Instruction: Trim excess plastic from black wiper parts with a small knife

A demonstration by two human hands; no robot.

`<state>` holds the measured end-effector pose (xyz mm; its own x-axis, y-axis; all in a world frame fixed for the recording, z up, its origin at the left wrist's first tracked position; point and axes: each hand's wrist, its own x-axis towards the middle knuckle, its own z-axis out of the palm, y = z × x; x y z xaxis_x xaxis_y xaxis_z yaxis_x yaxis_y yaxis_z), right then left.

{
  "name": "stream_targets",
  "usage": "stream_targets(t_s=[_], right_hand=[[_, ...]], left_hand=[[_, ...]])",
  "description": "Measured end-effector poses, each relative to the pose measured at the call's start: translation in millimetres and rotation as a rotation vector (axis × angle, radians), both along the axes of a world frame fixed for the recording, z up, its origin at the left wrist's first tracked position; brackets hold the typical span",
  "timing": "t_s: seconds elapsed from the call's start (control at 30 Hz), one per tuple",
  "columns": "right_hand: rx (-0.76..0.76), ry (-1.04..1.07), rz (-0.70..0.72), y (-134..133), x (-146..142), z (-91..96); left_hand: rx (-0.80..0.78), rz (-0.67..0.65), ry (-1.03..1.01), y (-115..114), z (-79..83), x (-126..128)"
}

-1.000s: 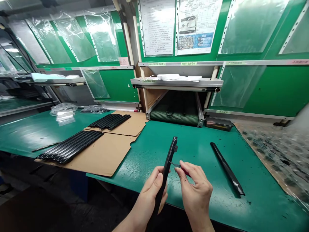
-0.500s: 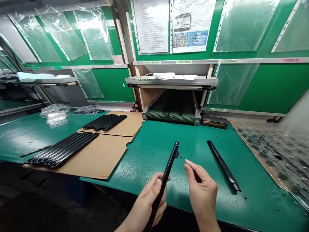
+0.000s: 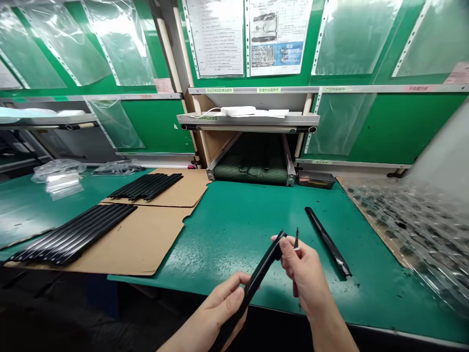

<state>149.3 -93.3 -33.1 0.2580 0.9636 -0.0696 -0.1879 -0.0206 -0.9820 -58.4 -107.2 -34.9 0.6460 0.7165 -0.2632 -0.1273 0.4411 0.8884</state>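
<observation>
My left hand point(image 3: 227, 299) is closed around the lower part of a long black plastic strip point(image 3: 252, 283), which tilts up and to the right above the bench edge. My right hand point(image 3: 302, 266) is at the strip's upper end, thumb and fingers closed against it. In that same hand sits a small tool point(image 3: 297, 238) with a dark pointed tip facing up; a bit of red shows below the palm, and the rest is hidden by the fingers. Another black strip point(image 3: 328, 242) lies on the green bench to the right of my right hand.
Several black strips point(image 3: 78, 232) lie in a row on cardboard point(image 3: 142, 244) at left, with a second group point(image 3: 146, 187) behind. A conveyor belt point(image 3: 252, 173) opens at the back, beside a small dark tray point(image 3: 315, 179). Clear plastic trays point(image 3: 410, 230) are stacked at right.
My right hand has come to the strip's upper end, and the pointed tool now shows in it. The strip leans further right. The whole view has shifted slightly.
</observation>
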Motion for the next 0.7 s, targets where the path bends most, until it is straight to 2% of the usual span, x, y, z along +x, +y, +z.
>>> stream_targets(t_s=[0.07, 0.13, 0.23, 0.3, 0.37, 0.43, 0.5, 0.53, 0.6, 0.7], right_hand=[[-0.015, 0.195, 0.055, 3, -2, 2.3], [-0.015, 0.35, -0.023, 6, -9, 1.7], [-0.074, 0.533, -0.203, 7, -30, -3.0], [-0.138, 0.58, -0.227, 3, -49, -7.5], [-0.158, 0.53, -0.109, -6, -65, -12.6], [-0.111, 0.366, 0.092, -19, -73, -17.8], [-0.016, 0.096, 0.229, -33, -71, -23.0], [0.042, -0.056, 0.243, -38, -68, -25.4], [0.189, -0.339, 0.213, -44, -59, -29.4], [0.46, -0.678, 0.184, -43, -52, -31.9]], left_hand=[[0.014, -0.061, 0.072, 4, 1.2, -5], [0.095, -0.041, 0.126, 8, 2.2, -6], [0.385, 0.26, 0.185, 8, 0.2, 1], [0.593, 0.461, 0.162, 6, -2.2, 8], [0.774, 0.607, 0.066, 6, -1.6, 15], [0.869, 0.819, -0.067, 14, 4.1, 17], [0.798, 1.002, -0.194, 28, 13.3, 14], [0.701, 1.028, -0.232, 36, 17.9, 10], [0.458, 0.949, -0.224, 50, 24.5, 2], [0.18, 0.729, -0.165, 60, 24.4, -8]])
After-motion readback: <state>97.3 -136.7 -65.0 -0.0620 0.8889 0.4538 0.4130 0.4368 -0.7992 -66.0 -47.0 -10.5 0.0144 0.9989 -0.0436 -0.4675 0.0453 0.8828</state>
